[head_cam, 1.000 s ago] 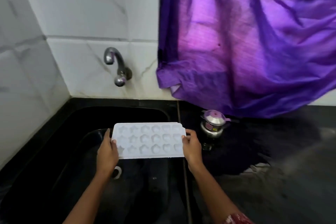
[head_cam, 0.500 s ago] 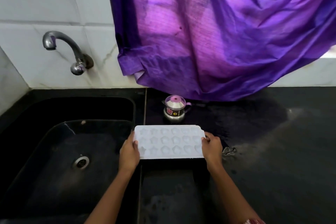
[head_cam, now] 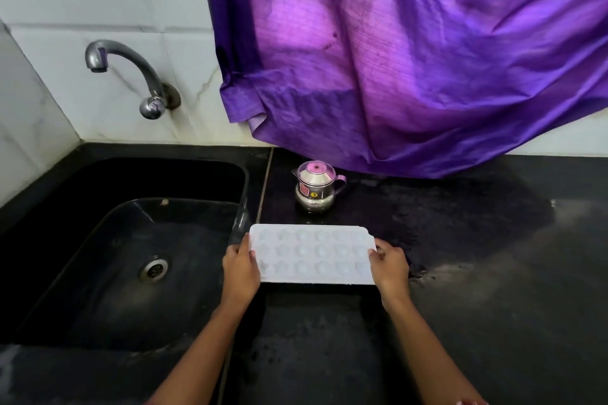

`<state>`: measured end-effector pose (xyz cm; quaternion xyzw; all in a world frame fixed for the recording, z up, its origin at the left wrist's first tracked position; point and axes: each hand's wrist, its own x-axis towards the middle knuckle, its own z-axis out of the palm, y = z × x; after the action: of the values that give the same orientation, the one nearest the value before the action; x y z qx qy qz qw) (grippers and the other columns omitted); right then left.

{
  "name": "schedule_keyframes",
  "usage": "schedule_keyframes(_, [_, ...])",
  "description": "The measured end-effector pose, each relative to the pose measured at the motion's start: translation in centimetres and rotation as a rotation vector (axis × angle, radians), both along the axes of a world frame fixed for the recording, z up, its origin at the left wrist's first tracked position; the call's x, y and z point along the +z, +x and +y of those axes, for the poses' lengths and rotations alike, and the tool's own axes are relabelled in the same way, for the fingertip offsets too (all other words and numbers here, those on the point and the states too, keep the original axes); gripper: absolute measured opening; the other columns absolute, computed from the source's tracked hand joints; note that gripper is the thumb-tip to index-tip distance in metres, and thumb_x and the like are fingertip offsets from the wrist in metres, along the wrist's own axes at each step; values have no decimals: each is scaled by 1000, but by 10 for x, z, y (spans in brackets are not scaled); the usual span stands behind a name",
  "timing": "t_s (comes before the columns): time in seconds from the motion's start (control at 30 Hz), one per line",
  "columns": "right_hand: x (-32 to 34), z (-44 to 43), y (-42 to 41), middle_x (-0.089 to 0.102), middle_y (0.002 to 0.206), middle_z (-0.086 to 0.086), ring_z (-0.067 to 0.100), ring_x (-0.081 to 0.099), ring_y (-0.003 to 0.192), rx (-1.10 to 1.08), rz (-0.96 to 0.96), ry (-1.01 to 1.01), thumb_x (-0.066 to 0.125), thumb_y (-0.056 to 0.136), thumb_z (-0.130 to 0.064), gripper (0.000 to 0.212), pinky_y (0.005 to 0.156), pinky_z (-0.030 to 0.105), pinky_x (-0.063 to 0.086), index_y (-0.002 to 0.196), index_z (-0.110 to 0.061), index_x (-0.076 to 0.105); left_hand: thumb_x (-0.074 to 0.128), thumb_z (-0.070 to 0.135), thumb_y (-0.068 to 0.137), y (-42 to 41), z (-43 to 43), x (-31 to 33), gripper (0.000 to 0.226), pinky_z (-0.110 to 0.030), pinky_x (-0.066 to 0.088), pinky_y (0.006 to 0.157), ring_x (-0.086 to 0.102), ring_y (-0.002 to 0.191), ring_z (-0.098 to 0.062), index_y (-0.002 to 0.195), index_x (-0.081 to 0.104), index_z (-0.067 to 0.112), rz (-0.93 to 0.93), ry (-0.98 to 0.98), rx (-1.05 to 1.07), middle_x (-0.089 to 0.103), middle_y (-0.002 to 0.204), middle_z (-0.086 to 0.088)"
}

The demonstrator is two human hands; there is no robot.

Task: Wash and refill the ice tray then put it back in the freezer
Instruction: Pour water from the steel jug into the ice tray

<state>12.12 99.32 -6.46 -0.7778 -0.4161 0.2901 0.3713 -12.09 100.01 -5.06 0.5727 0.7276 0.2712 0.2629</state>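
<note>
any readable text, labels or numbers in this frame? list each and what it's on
"3": black digit on a small yellow round sticker on the steel pot on the counter.
Red label beside that sticker: its print is too small and blurred to read.
Ice tray, tap, purple curtain, sink: no text visible.

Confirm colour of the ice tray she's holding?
White, with star- and flower-shaped cavities: the ice tray, clearest in the head view.
</note>
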Motion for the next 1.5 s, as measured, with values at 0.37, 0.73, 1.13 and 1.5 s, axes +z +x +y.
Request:
schedule_keyframes(0.37, [40,39,-2,49,119,17,33,48,112,90,-17,214,54,91,-12,32,102,35,32,122,-6,55,54,40,90,27,42,39,76,-45,19,108,18,136,-29,148,13,14,145,158,-108,17,152,-7])
schedule_keyframes(0.73, [57,94,-11,52,132,8,21,52,117,182,433,195,60,89,-25,49,104,42,41,134,-14,44,76,33,74,62,111,63,107,-48,26,110,24,138,-30,149,3,9,-28,142,-294,22,151,-14])
schedule_keyframes(1.13, [43,129,-15,58,84,-1,16,55,83,247,397,210,58,89,-19,15,91,48,48,77,-27,54,80,16,70,69,142,47,90,-43,37,106,43,128,-30,143,28,4,-258,80,-272,36,142,-17])
schedule_keyframes(1.5, [55,125,-16,59,82,6,19,55,78,171,273,299,58,90,-11,4,86,49,51,86,-9,59,75,17,75,77,124,53,74,-30,36,99,45,124,-28,137,36,0,-211,160,-307,47,134,-17])
